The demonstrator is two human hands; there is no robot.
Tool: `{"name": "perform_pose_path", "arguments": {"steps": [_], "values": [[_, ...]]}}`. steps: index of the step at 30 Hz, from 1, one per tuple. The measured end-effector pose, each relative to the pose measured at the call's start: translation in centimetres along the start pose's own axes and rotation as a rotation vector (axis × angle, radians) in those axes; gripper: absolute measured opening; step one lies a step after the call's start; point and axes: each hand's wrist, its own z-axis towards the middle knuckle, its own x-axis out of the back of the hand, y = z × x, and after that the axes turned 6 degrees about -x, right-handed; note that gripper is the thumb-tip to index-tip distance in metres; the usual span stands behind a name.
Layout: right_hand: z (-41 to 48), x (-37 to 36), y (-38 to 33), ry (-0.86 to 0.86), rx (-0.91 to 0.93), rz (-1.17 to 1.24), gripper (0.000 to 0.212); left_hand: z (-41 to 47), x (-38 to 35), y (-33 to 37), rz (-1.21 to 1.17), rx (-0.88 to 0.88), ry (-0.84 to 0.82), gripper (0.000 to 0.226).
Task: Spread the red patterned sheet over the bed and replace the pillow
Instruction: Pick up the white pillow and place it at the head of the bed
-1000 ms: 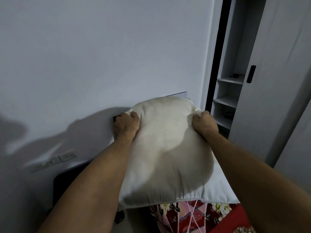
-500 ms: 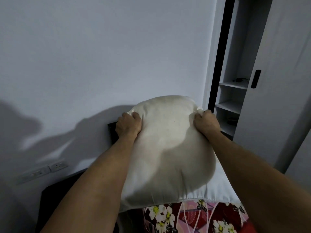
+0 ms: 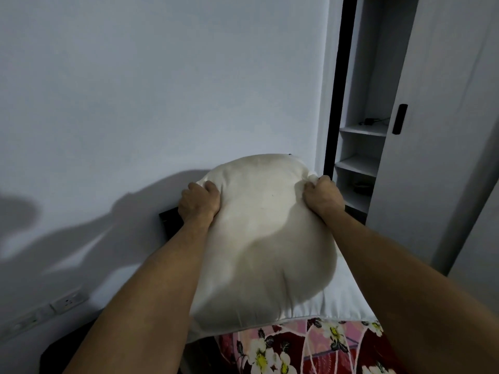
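Pillow [image 3: 264, 238]: one, cream-white, plump, no pattern.

Location: head end of the bed, against the pale wall [image 3: 162, 90]. Its far edge is raised toward a dark headboard [image 3: 168, 222]. Its near seam lies just beyond the red patterned sheet [image 3: 310, 346]. A white padded layer [image 3: 348, 298] shows under its right side; whether that is a second pillow or the mattress cannot be told.

Red patterned sheet: floral, seen only at the lower edge of the view. It appears already laid, though most of the bed is out of view.

Left hand [image 3: 198, 202]: arm stretched forward, knuckles up, fingers [image 3: 209, 186] curled tight into the pillow's far left corner.

Right hand [image 3: 322, 197]: arm likewise extended, fingers [image 3: 310, 186] bunching a fold of cover at the far right corner. Both hands are clamped on the pillow and level with each other.

Step in hand, as judged: seating the pillow at the head of the bed; the task looks close to done.

Handling notes:
- Lower both far corners together so that the pillow lands square to the headboard and not skewed.
- Push it back until it meets the wall.
- Let go only once its weight is down.
- Smooth out the pinched corners, since the soft filling will hold dents from the fingers.
- Avoid dragging the near seam, which could ruck the sheet.

Also in view: open wardrobe shelves [image 3: 359, 163] on the right, wall socket [image 3: 68, 302] low on the left.
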Motion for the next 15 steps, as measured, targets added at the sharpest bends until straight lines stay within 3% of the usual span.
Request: {"name": "perform_pose_path", "arguments": {"steps": [15], "values": [[4.1, -7.2, -6.0, 0.121, -0.071, -0.014, 0.047, 12.8, -2.6, -2.8, -0.051, -0.125, -0.054, 0.057]]}}
